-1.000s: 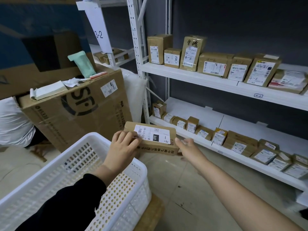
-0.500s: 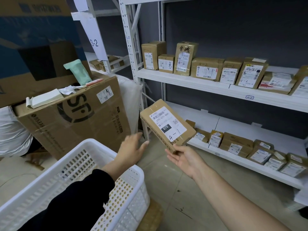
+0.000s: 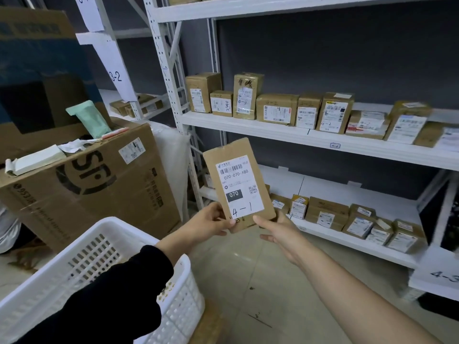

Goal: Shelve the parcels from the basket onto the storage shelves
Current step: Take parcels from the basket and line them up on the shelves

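Observation:
A flat brown parcel (image 3: 238, 181) with a white label marked "070" and "4-1" is held upright in the air in front of the shelves. My left hand (image 3: 210, 220) pinches its lower left corner. My right hand (image 3: 279, 229) grips its lower right corner from beneath. The white plastic basket (image 3: 109, 247) stands below my left arm at the lower left. Behind the parcel, the white middle shelf (image 3: 310, 137) carries a row of parcels marked "4-2", and the bottom shelf (image 3: 347, 240) holds several small parcels.
A large brown SF carton (image 3: 87, 184) with a notepad and a green pouch on top stands at the left. A white bag (image 3: 171, 157) leans by the shelf upright. Another rack labelled "3-2" stands behind. A tiled floor (image 3: 260, 281) lies between basket and shelves.
The parcel rose from the basket's rim and turned upright, label facing me. My left hand let go, then took it again at the lower corner. The view tilted up towards the shelves.

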